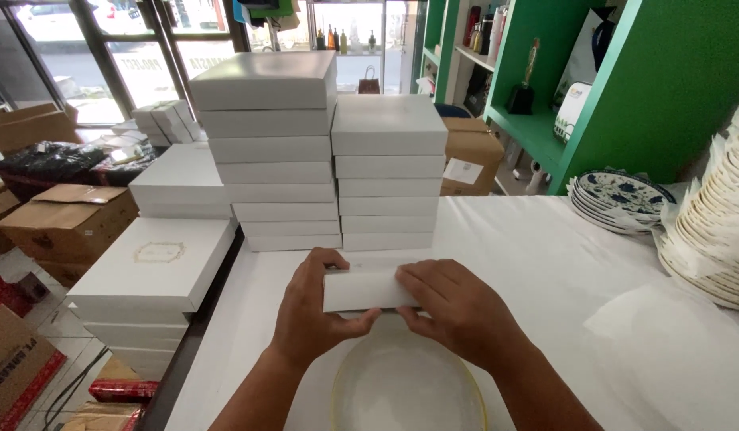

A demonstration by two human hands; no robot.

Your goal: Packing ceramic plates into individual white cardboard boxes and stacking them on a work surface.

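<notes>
White card piece: lying flat and low over the desk, held between both hands just above a plate; it looks like a folded box part, being steadied from both ends so it is staying square.
Left hand: wrapping the card's left end, thumb underneath and fingers curling over the top, closed on it.
Right hand: pressing down on the card's right end, fingers closed over its edge.
Glass plate: sitting directly below the hands, clear with a yellowish rim, near the desk's front edge.
Stacked white boxes: standing in two tall columns just behind the hands, lids squared up, within easy reach.
Side boxes: piling up on the left beside the desk.
Patterned plates: sitting stacked at the right, blue on white.
Cream plates: leaning in a paper-interleaved stack at far right.
Cardboard cartons: resting on the floor, left.
</notes>
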